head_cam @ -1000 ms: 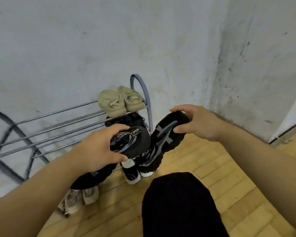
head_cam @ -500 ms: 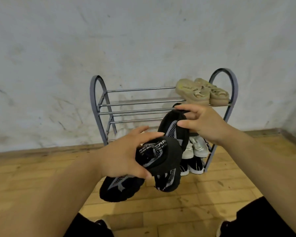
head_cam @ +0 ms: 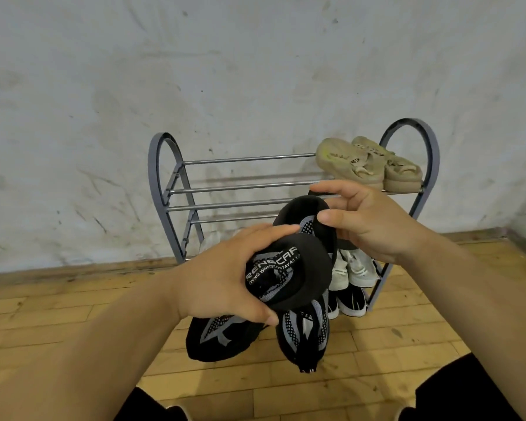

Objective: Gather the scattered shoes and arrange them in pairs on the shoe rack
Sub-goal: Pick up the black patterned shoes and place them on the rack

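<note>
Before a scuffed white wall, a beige pair (head_cam: pixel 368 165) and others are shelved on the grey metal shoe rack (head_cam: pixel 240 186). A black mesh sneaker (head_cam: pixel 286 275) is gripped by the left hand (head_cam: pixel 222 284) and its mate (head_cam: pixel 304 332) by the right hand (head_cam: pixel 374 226), fingers (head_cam: pixel 268 232) curled, neither yet placed.

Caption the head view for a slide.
Left hand grips one black sneaker, right hand its mate, before a shoe rack bearing beige shoes.
</note>
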